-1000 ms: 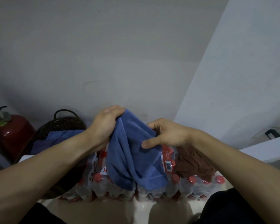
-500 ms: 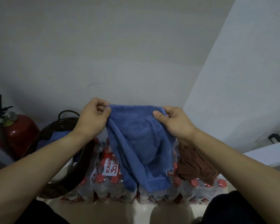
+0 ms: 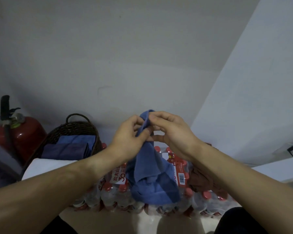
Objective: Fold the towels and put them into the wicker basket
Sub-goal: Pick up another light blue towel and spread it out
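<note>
While held up: blue towel [image 3: 152, 174] hangs bunched from both hands over the shrink-wrapped water bottle pack [image 3: 112, 191], its top edges gathered together.
Left hand [image 3: 128, 134]: fingers curled, pinching the towel's upper edge.
Right hand [image 3: 172, 132]: thumb and fingers pinching the same gathered edge, touching the left hand.
Wicker basket [image 3: 74, 129]: at left, holding folded blue towels [image 3: 69, 146].
Brown towel [image 3: 201, 181]: crumpled on the pack, under the right forearm.
Fire extinguisher [image 3: 19, 132]: far left, beside the basket.
</note>
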Available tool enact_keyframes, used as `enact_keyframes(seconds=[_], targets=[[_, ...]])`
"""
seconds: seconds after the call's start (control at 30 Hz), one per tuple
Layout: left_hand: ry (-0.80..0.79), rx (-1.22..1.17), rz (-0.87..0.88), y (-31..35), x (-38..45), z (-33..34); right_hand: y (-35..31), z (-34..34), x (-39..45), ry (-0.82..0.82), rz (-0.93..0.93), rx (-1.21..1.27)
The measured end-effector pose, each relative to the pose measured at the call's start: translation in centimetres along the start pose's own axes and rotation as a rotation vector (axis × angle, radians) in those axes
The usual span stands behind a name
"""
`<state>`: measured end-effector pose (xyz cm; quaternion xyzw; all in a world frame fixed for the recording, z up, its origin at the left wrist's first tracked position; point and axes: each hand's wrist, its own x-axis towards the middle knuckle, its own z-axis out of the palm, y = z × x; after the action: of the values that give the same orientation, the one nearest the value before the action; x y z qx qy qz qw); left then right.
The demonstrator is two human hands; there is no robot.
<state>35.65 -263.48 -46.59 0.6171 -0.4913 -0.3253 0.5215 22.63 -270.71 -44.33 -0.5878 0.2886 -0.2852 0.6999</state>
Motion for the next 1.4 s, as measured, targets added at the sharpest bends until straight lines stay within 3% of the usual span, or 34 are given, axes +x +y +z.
enact_keyframes(seconds=[0.13,0.27,0.33,0.47,0.57,0.67,0.73,0.83,0.93,1.07,1.23,1.33,1.4], targets=[[-0.032,-0.019,-0.04,0.4,0.6,-1.2,0.1,-0.8,0.1,0.113,-0.11,-0.34],[-0.131,-0.22,-0.146,1.1,0.7,-2.0,0.4,-2.0,0.1,-0.189,-0.087,-0.594],[-0.171,-0.263,-0.148,1.4,0.7,-2.2,1.1,-1.9,0.2,-0.309,-0.072,-0.633],[-0.196,-0.227,-0.148,1.6,0.6,-2.6,2.1,-1.1,0.3,-0.286,-0.024,-0.449],[-0.229,-0.104,-0.113,1.3,0.6,-3.3,1.8,-1.1,0.4,-0.237,-0.019,-0.458],[-0.352,0.233,-0.021,1.1,0.9,-4.8,1.1,-1.2,0.5,-0.127,-0.051,-0.486],[-0.463,0.426,-0.071,0.7,1.0,-5.7,0.6,-1.3,0.7,-0.074,-0.067,-0.405],[-0.498,0.631,-0.133,-0.5,1.2,-6.3,-0.2,-1.9,0.9,-0.1,0.006,-0.25],[-0.496,0.493,-0.15,-1.0,1.4,-7.1,-0.6,-2.9,0.9,-0.141,0.062,-0.184],[-0.557,0.226,-0.268,-0.9,1.4,-7.9,-0.5,-4.1,1.1,-0.024,0.08,-0.071],[-0.38,-0.1,-0.385,-0.8,1.6,-7.3,-0.6,-5.1,1.0,-0.122,0.08,-0.07],[-0.355,-0.21,-0.357,-0.7,1.9,-7.3,-0.4,-5.4,0.9,-0.106,0.058,-0.111],[-0.436,-0.249,-0.311,-0.4,1.8,-7.6,-0.3,-5.6,1.1,-0.008,0.001,-0.12]])
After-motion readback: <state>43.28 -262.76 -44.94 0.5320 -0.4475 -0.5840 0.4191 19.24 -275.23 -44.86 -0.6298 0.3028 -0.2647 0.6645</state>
